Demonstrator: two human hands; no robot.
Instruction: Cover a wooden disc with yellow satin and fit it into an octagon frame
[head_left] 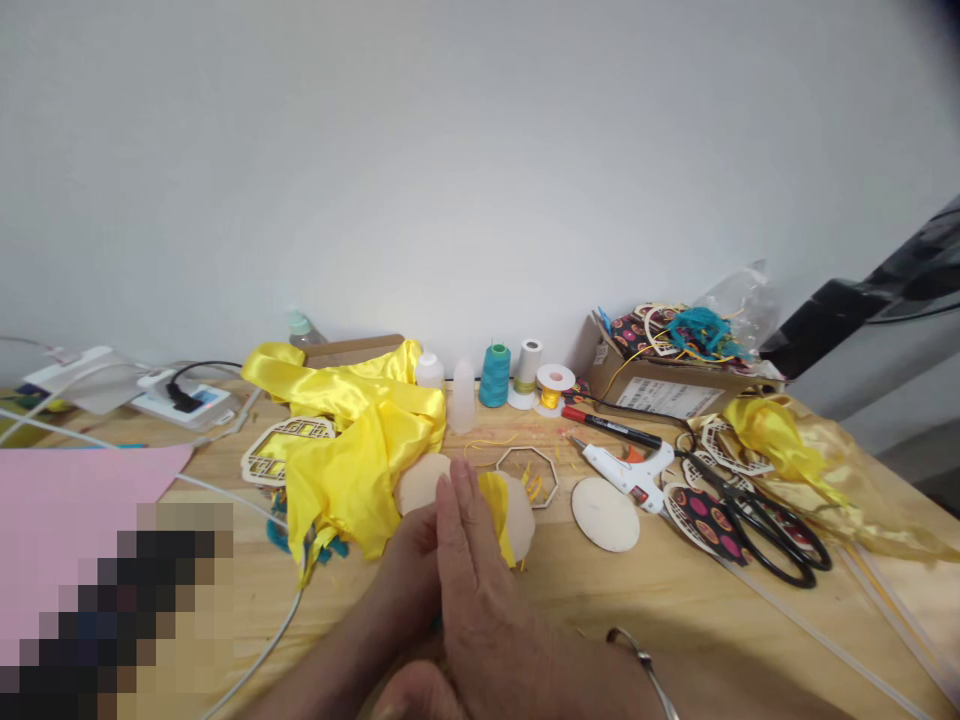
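Observation:
My right hand is held edge-up with its fingers stretched straight and side by side. It lies against my left hand, whose fingers are mostly hidden behind it. Whether anything is between the palms, I cannot tell. Just beyond the hands are two pale rounded pieces, one on the left and one on the right. A strip of yellow satin shows beside my right fingers, over the right piece. A larger heap of yellow satin fabric spreads to the left of my hands.
A hot glue gun, black-handled scissors, a marker and a pale oval disc lie to the right. Teal thread and small bottles stand by the wall. A filled cardboard box sits back right.

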